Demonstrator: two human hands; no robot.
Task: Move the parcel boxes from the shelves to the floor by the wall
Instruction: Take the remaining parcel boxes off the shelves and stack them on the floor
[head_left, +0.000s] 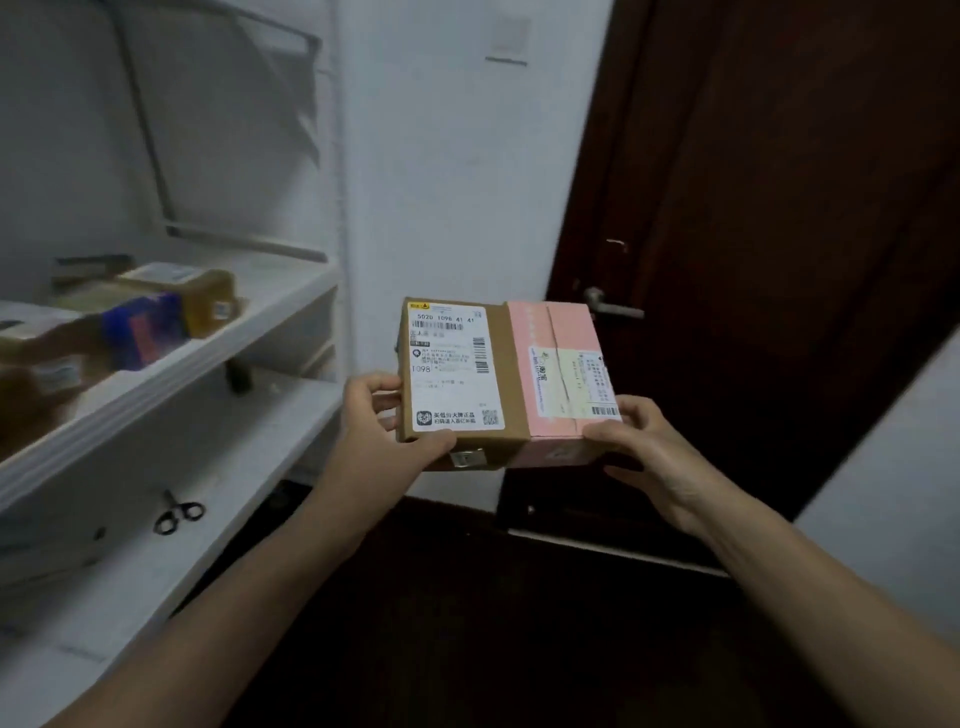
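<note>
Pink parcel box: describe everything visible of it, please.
The pink parcel box looks like cardboard, closed, with a seam along its top and a white barcoded label crossed by a pale strip. It is held level in the air, top up, before the white wall and dark door, its left side flush against a brown parcel box. The right hand grips its near right corner, thumb on top.

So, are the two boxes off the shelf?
Off. The left hand grips the brown box, the right hand the pink box, side by side in midair beside the shelves.
</note>
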